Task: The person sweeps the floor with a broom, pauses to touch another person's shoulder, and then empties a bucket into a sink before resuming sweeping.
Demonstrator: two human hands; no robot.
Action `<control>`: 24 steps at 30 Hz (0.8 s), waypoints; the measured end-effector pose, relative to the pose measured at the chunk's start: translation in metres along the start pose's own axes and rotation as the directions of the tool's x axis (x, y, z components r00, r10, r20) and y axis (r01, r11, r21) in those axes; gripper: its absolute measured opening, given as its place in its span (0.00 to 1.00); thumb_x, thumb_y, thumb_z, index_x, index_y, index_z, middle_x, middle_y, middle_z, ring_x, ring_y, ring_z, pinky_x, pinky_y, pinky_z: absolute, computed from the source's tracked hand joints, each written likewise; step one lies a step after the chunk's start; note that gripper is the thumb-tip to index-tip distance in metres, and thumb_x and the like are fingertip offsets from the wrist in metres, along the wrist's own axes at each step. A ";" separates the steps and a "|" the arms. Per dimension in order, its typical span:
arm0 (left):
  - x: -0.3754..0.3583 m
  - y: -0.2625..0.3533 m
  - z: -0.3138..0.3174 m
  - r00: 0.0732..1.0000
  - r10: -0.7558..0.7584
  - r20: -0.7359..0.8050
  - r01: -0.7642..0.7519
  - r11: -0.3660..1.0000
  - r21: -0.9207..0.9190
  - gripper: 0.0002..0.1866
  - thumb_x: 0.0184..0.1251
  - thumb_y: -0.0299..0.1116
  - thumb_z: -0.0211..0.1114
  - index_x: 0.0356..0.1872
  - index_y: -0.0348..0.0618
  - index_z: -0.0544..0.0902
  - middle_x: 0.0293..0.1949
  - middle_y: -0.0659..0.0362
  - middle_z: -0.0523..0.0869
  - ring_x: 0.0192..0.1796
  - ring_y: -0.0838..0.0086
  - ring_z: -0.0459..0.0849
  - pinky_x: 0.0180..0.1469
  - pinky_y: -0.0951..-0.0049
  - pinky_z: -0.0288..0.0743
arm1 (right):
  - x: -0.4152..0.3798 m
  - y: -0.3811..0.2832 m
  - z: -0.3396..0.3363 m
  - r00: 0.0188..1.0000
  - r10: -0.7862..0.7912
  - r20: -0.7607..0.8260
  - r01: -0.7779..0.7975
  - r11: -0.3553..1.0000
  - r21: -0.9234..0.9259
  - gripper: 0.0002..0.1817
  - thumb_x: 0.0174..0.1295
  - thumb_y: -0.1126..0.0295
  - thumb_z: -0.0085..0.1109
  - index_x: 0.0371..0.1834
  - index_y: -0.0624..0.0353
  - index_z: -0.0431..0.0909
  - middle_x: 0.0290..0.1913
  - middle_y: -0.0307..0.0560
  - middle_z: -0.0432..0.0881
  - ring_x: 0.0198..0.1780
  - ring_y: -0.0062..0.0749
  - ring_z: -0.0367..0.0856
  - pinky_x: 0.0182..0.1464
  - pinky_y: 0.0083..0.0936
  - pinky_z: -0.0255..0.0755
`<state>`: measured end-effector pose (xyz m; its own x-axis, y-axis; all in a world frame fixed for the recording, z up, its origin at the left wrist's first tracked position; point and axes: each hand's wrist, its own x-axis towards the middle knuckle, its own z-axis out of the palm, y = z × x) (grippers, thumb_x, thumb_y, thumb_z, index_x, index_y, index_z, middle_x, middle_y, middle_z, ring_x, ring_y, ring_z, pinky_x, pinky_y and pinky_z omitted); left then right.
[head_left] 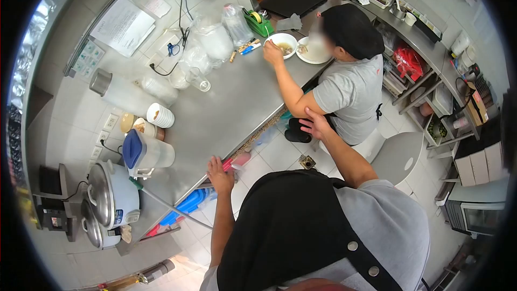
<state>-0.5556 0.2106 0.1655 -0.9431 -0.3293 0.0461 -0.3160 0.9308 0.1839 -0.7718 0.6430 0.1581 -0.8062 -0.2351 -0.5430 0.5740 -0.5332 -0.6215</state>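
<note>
My left hand (219, 175) rests at the front edge of the steel table (215, 113), fingers apart and holding nothing. Beside it, below the edge, is something pink (237, 161) I cannot make out. My right hand (316, 125) is stretched out with spread fingers, close to the elbow of a seated person (347, 91); whether it touches cannot be told. That person, in a grey shirt and black cap, has a hand at a white bowl (281, 44) of soup. A white plate (314, 54) with some food lies next to the bowl.
On the table stand a blue-lidded pitcher (153, 150), stacked cups (161, 115), a clear glass (198, 79) and a green tape dispenser (257, 23). Rice cookers (113, 191) occupy the near left corner. A grey chair (396, 153) and loaded shelves (436, 97) are at right.
</note>
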 end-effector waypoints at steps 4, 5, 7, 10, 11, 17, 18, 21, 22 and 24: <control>-0.012 -0.019 -0.006 0.992 0.122 -0.024 -0.123 0.992 -0.042 0.48 0.62 0.41 0.77 0.84 0.47 0.65 0.87 0.51 0.60 0.87 0.47 0.56 0.85 0.36 0.51 | -0.014 0.014 0.003 0.999 -0.010 -0.051 0.008 0.999 -0.044 0.40 0.67 0.43 0.75 0.77 0.45 0.69 0.71 0.46 0.76 0.69 0.49 0.78 0.62 0.52 0.76; -0.013 -0.030 -0.012 0.995 0.102 -0.021 -0.103 0.993 -0.053 0.48 0.62 0.41 0.77 0.84 0.47 0.65 0.87 0.51 0.60 0.87 0.47 0.56 0.85 0.36 0.51 | -0.014 0.016 0.005 0.997 -0.018 -0.072 0.014 0.998 -0.054 0.38 0.67 0.41 0.74 0.75 0.44 0.72 0.68 0.43 0.79 0.67 0.45 0.80 0.60 0.48 0.77; -0.015 -0.060 -0.025 0.992 0.123 0.023 -0.120 0.988 -0.096 0.48 0.61 0.39 0.78 0.83 0.46 0.66 0.86 0.49 0.63 0.86 0.46 0.59 0.85 0.39 0.52 | -0.016 0.022 0.008 0.996 -0.024 -0.082 0.016 0.995 -0.096 0.38 0.68 0.39 0.72 0.74 0.45 0.72 0.66 0.44 0.80 0.64 0.43 0.82 0.58 0.46 0.78; -0.015 -0.125 -0.031 0.996 0.094 -0.008 -0.094 0.984 -0.151 0.49 0.58 0.36 0.79 0.83 0.49 0.67 0.85 0.48 0.64 0.85 0.44 0.61 0.85 0.39 0.52 | -0.018 0.018 0.011 0.990 -0.026 -0.135 0.009 0.993 -0.122 0.36 0.71 0.38 0.68 0.74 0.45 0.72 0.65 0.45 0.81 0.63 0.43 0.83 0.57 0.45 0.79; -0.016 -0.136 -0.034 0.996 0.084 -0.023 -0.087 0.984 -0.157 0.49 0.57 0.36 0.79 0.83 0.50 0.67 0.85 0.48 0.63 0.85 0.43 0.60 0.85 0.38 0.51 | -0.023 0.020 0.012 0.988 -0.036 -0.147 0.017 0.992 -0.128 0.36 0.72 0.38 0.67 0.75 0.46 0.72 0.66 0.46 0.80 0.63 0.43 0.83 0.57 0.45 0.79; -0.032 -0.136 -0.038 0.997 -0.021 -0.072 0.022 1.000 0.012 0.52 0.56 0.36 0.79 0.84 0.55 0.65 0.88 0.50 0.57 0.87 0.41 0.54 0.84 0.33 0.45 | -0.051 0.031 0.004 0.941 -0.133 -0.311 0.112 0.990 -0.085 0.43 0.73 0.39 0.66 0.82 0.50 0.62 0.72 0.53 0.76 0.65 0.47 0.82 0.57 0.48 0.80; -0.033 -0.132 -0.036 0.998 -0.021 -0.058 0.022 1.000 0.012 0.52 0.56 0.36 0.79 0.84 0.55 0.65 0.88 0.50 0.57 0.87 0.41 0.54 0.84 0.33 0.45 | -0.055 0.031 -0.003 0.937 -0.146 -0.318 0.131 0.989 -0.067 0.46 0.71 0.40 0.68 0.83 0.53 0.60 0.76 0.55 0.72 0.68 0.49 0.80 0.58 0.49 0.80; -0.029 -0.127 -0.030 0.990 -0.065 -0.123 0.071 0.997 0.044 0.51 0.57 0.35 0.77 0.84 0.56 0.65 0.88 0.51 0.58 0.87 0.42 0.54 0.85 0.33 0.43 | -0.062 0.027 -0.016 0.924 -0.156 -0.350 0.157 0.987 -0.025 0.48 0.70 0.41 0.70 0.84 0.53 0.58 0.81 0.56 0.67 0.71 0.50 0.78 0.60 0.50 0.79; -0.029 -0.128 -0.025 0.986 -0.083 -0.144 0.090 0.995 0.046 0.50 0.57 0.34 0.76 0.84 0.55 0.65 0.88 0.52 0.58 0.87 0.43 0.54 0.85 0.33 0.43 | -0.068 0.023 -0.015 0.930 -0.155 -0.333 0.158 0.987 -0.019 0.49 0.70 0.42 0.71 0.84 0.54 0.56 0.83 0.57 0.63 0.73 0.50 0.76 0.62 0.51 0.79; -0.027 -0.128 -0.016 0.984 -0.091 -0.154 0.099 0.994 0.044 0.49 0.58 0.33 0.74 0.84 0.55 0.65 0.87 0.52 0.59 0.87 0.43 0.54 0.85 0.32 0.42 | -0.075 0.015 -0.011 0.940 -0.162 -0.301 0.158 0.987 -0.038 0.50 0.71 0.43 0.70 0.86 0.56 0.54 0.83 0.59 0.63 0.75 0.52 0.73 0.66 0.51 0.76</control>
<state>-0.4878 0.0976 0.1566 -0.8831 -0.4334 0.1799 -0.4121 0.8996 0.1444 -0.7014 0.6619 0.1829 -0.8072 0.1104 -0.5798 0.4447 -0.5321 -0.7205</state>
